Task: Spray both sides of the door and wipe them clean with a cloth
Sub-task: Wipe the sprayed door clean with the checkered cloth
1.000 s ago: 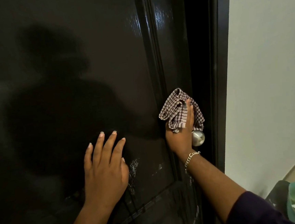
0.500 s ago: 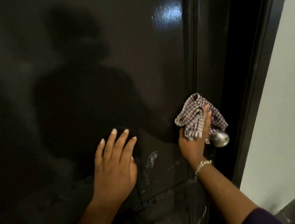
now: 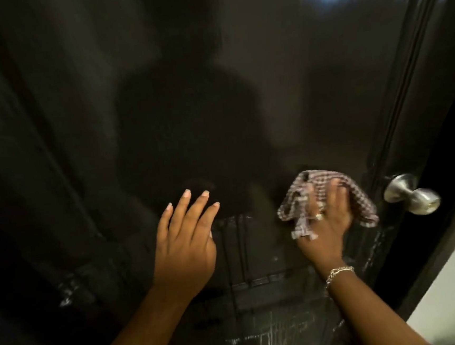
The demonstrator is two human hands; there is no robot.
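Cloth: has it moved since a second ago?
Yes. The cloth, in the right hand, has shifted left, away from the door knob, onto the door panel.

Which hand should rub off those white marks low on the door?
The right hand: it already holds the cloth, just above the marks. The left hand lies flat, bare, on the door.
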